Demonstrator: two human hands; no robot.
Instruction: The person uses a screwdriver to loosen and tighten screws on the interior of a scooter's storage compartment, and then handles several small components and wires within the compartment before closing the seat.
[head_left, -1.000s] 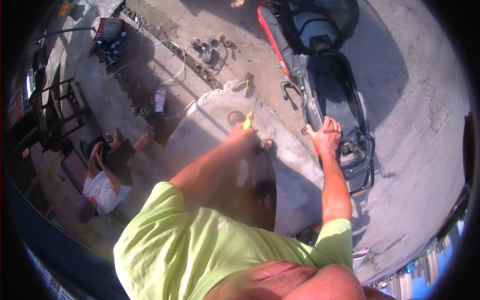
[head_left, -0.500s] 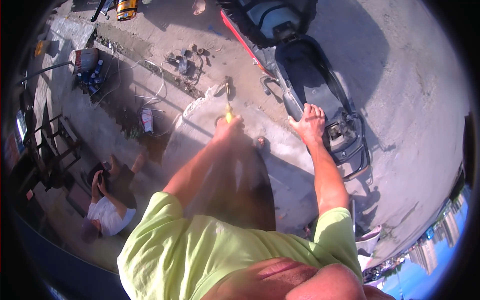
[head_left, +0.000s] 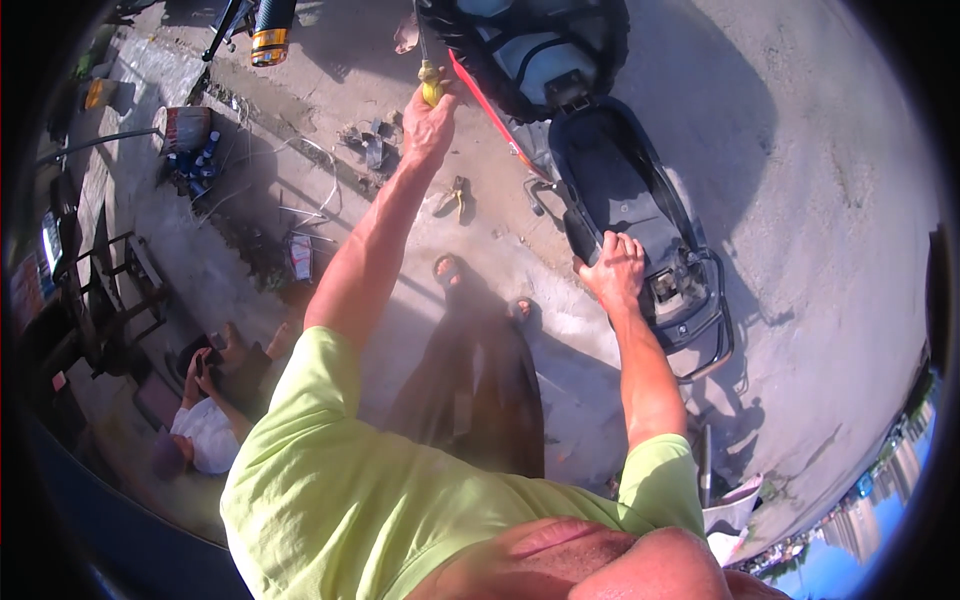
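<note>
My left hand, arm stretched far forward, is closed around the yellow handle of a screwdriver; its thin shaft points away from me beside the scooter's red side trim. On the scooter, a long black storage bin lies uncovered, with no seat over it. My right hand grips the near left rim of that bin, thumb outside and fingers bent over the edge. A pair of pliers lies on the ground between my arms.
Metal parts lie on the ground at left of centre. Farther left are a bucket, a white cable and a dark metal frame. A seated person is at lower left. The scooter's rear rack sticks out near my right forearm.
My left hand has swung forward and slightly left with the screwdriver, from near my feet to beside the scooter's front part. My right hand stays on the bin's rim.
</note>
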